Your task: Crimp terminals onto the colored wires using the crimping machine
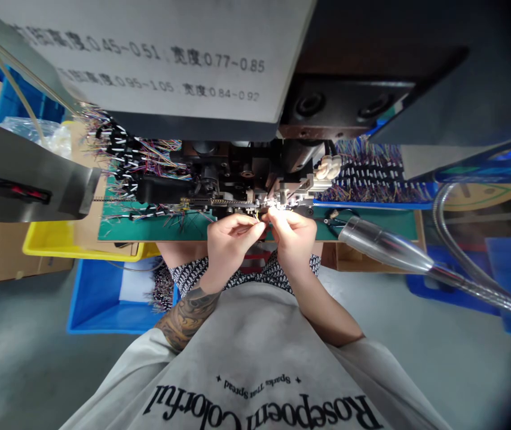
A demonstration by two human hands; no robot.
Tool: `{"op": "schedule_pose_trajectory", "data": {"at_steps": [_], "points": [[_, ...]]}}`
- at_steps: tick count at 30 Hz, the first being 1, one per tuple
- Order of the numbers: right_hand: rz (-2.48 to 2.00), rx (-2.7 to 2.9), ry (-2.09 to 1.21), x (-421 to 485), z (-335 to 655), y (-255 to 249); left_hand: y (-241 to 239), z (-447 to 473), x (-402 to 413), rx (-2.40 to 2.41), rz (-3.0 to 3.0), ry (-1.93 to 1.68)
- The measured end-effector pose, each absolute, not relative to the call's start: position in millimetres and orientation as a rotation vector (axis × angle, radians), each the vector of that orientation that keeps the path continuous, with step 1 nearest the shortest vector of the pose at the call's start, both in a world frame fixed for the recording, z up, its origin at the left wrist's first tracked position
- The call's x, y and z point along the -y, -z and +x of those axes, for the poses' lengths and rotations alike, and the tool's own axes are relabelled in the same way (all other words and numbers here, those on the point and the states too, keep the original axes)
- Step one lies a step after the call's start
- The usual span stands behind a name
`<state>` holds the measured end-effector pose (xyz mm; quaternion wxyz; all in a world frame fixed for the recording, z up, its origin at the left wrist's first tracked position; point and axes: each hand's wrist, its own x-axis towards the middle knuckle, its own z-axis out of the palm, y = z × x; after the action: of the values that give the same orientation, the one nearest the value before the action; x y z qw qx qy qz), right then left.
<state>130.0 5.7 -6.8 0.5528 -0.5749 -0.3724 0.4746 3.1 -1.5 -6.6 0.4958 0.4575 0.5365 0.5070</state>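
Observation:
My left hand and my right hand meet at the front of a crimping machine, fingertips pinched together on thin wires at its brightly lit die. Both hands are closed in a pinch. A terminal strip feeds in from the left toward the die. Bundles of coloured wires with white-tipped black sleeves lie to the left and to the right on the green mat.
A flexible metal lamp arm reaches in from the right. A yellow tray and a blue bin sit at the left. A printed label covers the machine's top. Cardboard boxes stand at far left.

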Motion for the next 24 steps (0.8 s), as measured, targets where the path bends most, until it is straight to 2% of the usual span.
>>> {"op": "schedule_pose_trajectory", "data": {"at_steps": [14,24], "points": [[-1.331,0.951,-1.048,-0.5,129.5,8.0,3.4,2.4,3.1,-1.293,1.091,-1.159],[-1.307,0.835,-1.162,-5.8,131.3,13.2,4.7,5.1,1.6,-1.265,1.105,-1.212]]}}
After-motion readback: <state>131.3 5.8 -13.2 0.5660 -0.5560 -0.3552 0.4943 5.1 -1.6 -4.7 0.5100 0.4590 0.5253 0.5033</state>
